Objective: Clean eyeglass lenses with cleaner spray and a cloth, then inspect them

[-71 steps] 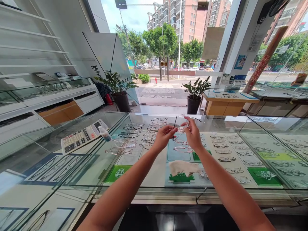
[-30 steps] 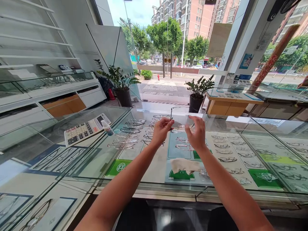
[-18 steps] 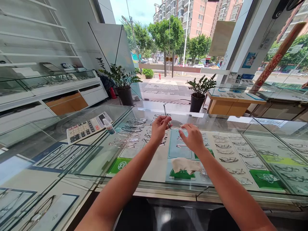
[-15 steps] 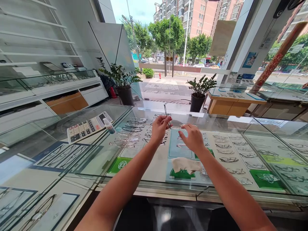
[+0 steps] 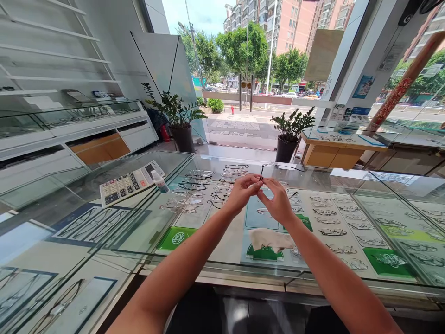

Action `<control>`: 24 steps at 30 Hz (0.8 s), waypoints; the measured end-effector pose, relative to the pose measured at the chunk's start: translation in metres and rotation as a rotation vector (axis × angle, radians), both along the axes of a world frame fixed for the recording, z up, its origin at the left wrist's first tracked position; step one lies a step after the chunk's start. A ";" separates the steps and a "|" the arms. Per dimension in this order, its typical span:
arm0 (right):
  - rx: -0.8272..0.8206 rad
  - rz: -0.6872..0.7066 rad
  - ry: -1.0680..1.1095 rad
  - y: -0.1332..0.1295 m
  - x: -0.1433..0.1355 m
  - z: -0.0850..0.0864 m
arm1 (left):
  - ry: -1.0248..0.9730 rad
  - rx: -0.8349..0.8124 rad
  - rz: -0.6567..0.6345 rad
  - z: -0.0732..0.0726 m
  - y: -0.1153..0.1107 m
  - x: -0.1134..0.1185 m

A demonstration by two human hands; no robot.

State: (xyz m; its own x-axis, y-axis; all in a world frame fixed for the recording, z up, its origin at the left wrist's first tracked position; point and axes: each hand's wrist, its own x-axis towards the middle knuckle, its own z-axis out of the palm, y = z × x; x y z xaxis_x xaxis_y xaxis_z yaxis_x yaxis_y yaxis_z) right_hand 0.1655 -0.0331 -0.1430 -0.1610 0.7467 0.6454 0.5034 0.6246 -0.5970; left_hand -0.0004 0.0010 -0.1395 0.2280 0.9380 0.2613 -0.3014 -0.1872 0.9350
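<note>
A pair of dark thin-framed eyeglasses is held up over the glass counter, its temples sticking out above the fingers. My left hand pinches the frame between thumb and fingers. From the other side, my right hand has its fingertips closed on the same frame, touching the left fingertips. The fingers hide most of the lenses. Below my right wrist, a crumpled beige cloth lies on the countertop.
A calculator and a small white bottle stand to the left on the glass countertop. Rows of eyeglasses sit in the display. Potted plants stand beyond, near the glass doors.
My left hand has moved right with the eyeglasses, which have turned. My right hand, open and apart before, has closed on the frame. The view has shifted slightly.
</note>
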 end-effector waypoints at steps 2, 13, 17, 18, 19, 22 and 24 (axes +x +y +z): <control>-0.021 0.004 0.015 -0.001 0.000 0.000 | 0.027 0.002 0.001 0.001 -0.002 0.000; 0.063 -0.086 0.009 0.006 0.018 -0.001 | 0.035 0.349 0.923 0.038 0.025 -0.077; 0.111 -0.122 0.008 0.008 0.023 -0.002 | -0.243 0.036 1.174 0.038 0.053 -0.139; 0.115 -0.122 0.010 0.009 0.023 -0.003 | -0.279 -0.037 1.205 0.036 0.057 -0.150; 0.116 -0.122 0.010 0.009 0.024 -0.003 | -0.303 -0.087 1.233 0.034 0.059 -0.159; 0.107 -0.126 0.004 0.009 0.025 -0.004 | -0.316 -0.157 1.265 0.024 0.063 -0.174; 0.104 -0.127 -0.001 0.009 0.025 -0.004 | -0.311 -0.189 1.259 0.018 0.065 -0.178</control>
State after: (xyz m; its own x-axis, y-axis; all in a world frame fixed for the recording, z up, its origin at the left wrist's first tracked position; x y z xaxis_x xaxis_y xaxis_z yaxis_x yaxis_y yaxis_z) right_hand 0.1902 -0.0244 -0.1471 -0.0706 0.6900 0.7204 0.5828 0.6146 -0.5316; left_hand -0.1788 0.0663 -0.1218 -0.8715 0.4902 -0.0142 -0.2238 -0.3719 0.9009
